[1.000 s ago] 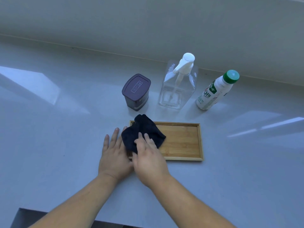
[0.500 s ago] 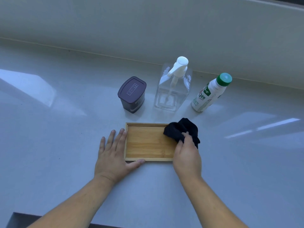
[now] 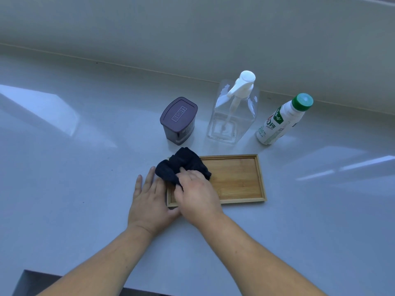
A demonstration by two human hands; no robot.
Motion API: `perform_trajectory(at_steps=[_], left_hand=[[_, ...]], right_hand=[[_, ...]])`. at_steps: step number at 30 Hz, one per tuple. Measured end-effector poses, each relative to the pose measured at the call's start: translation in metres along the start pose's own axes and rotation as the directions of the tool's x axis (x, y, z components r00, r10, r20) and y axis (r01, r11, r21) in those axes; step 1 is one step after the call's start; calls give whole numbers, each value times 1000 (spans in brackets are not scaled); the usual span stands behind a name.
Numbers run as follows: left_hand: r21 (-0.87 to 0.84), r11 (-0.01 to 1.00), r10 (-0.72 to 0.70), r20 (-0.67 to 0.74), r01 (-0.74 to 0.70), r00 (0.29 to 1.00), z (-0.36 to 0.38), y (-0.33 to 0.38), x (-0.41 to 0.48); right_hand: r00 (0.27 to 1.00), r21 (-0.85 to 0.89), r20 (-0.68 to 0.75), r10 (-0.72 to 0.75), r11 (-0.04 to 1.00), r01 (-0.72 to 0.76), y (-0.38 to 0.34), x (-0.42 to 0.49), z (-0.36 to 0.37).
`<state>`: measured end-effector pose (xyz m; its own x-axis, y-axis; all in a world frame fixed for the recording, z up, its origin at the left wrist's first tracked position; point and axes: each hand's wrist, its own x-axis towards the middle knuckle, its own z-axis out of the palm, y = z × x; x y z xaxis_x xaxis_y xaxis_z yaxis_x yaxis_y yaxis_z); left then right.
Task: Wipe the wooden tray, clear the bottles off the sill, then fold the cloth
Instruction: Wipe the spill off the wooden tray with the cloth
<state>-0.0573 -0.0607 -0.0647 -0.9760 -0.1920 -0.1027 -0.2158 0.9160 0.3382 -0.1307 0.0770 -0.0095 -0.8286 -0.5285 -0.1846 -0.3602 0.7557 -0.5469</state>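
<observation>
While the right hand (image 3: pixel 196 189) bunches the soft, limp dark cloth (image 3: pixel 181 165) in its grip at the nine o'clock end of the light, stiff wooden tray (image 3: pixel 239 178), the flat, empty left hand (image 3: pixel 149 199) braces that rim.

sill (image 3: pixel 64 189) left — open | behind tray (image 3: pixel 239 178) — tin (image 3: pixel 178 121), two bottles (image 3: pixel 233 112)

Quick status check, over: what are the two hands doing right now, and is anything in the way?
Right hand presses dark cloth on wooden tray, left end. Left hand flat, bracing tray. Three containers behind, standing clear.
</observation>
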Motion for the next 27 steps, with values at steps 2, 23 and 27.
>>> perform_trajectory(at_steps=[2, 23, 27], left_hand=[[-5, 1000, -6, -11, 6, 1000, 1, 0, -1], [61, 998, -4, 107, -3, 994, -3, -2, 0], [46, 999, 0, 102, -5, 995, -4, -2, 0]], right_hand=[[993, -42, 76, -95, 994, 99, 19, -12, -15], [999, -31, 49, 17, 999, -16, -1, -9, 2], [982, -28, 165, -96, 994, 102, 8, -22, -6]])
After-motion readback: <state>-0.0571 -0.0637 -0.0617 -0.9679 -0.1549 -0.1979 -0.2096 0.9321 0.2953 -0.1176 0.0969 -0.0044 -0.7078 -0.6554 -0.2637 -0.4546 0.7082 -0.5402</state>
